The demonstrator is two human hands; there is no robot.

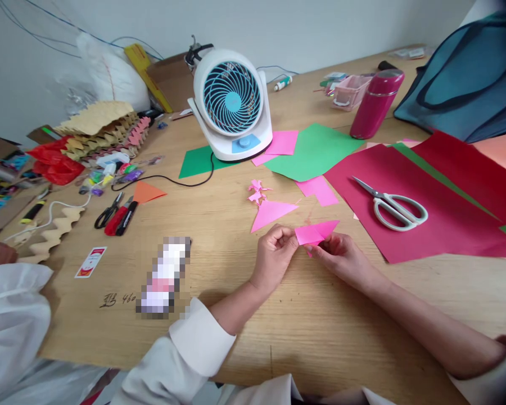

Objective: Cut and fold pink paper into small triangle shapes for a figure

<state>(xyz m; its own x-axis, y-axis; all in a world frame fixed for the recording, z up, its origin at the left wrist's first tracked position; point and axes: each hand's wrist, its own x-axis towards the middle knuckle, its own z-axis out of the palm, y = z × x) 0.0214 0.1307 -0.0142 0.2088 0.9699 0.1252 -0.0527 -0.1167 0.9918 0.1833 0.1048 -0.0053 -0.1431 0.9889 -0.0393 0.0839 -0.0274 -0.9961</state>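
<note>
A folded piece of pink paper (314,233) is held between my two hands, a little above the wooden table. The thumb and fingers of my left hand (276,247) pinch its left end. At its lower right side, my right hand (341,253) grips it between thumb and fingers, and the paper covers some of those fingertips. Just beyond my hands lie a pink paper triangle (272,214) and small curled pink paper cutouts (257,192). White-handled scissors (394,205) rest on dark red paper (358,197) to the right.
A white fan (231,101) stands at the back, its cord crossing leftward. Green paper (314,152) and a magenta bottle (377,104) are beyond my right hand. A blurred-out phone-like object (164,275), red cutters (118,219) and another person's sleeve (17,304) are leftward.
</note>
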